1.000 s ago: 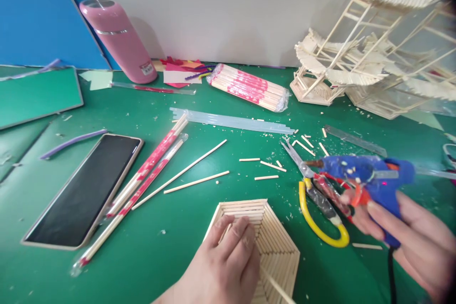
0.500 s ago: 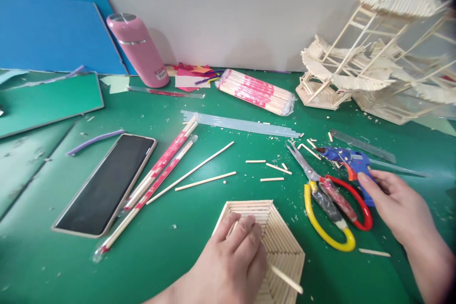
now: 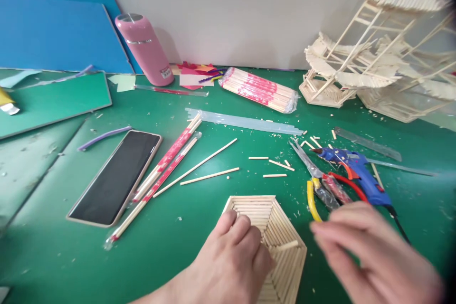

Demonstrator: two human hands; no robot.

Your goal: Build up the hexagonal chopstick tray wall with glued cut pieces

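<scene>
My left hand (image 3: pixel 237 251) is closed on a thin wooden stick (image 3: pixel 288 245), whose end sticks out to the right of the fingers. It rests over a many-sided panel of wooden sticks (image 3: pixel 288 270) at the bottom middle, hiding much of it. My right hand (image 3: pixel 374 251), blurred by motion, hovers to the right of that panel with nothing visible in it and its fingers partly apart. It covers part of the scissors' red and yellow handles (image 3: pixel 311 202). Beyond it lies a blue glue gun (image 3: pixel 366 175) with an orange trigger, untouched.
Short stick pieces (image 3: pixel 281 165) and two longer sticks (image 3: pixel 210 175) lie mid-table. At left are a phone (image 3: pixel 116 178) and wrapped chopsticks (image 3: pixel 167 156). Behind stand glue sticks (image 3: pixel 245 123), a chopstick pack (image 3: pixel 258 90), a pink bottle (image 3: pixel 146 50) and a stick-built tower (image 3: pixel 370 61).
My right hand has let go of the glue gun and moved left and toward me. The stick in my left hand has swung, its free end now higher.
</scene>
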